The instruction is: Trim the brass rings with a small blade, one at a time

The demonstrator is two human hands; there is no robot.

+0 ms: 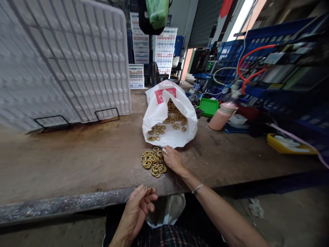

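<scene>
At the table's front edge my left hand [141,206] is closed in a pinch on a brass-coloured ring [149,190], with only part of it showing. My right hand [173,160] reaches over the table, its fingers closed around a small whitish thing [165,150] too small to name. It is at the right side of a loose pile of brass-coloured rings [151,160]. Just behind lies a torn white bag [170,140], its mouth facing me, with many more rings [174,115] inside.
A ribbed white plastic panel [102,61] stands on black wire supports at the left. To the right are a green tray [208,107], a pink bottle [221,118] and a yellow tray [280,145]. Stacked white crates [164,48] stand behind the table [102,157].
</scene>
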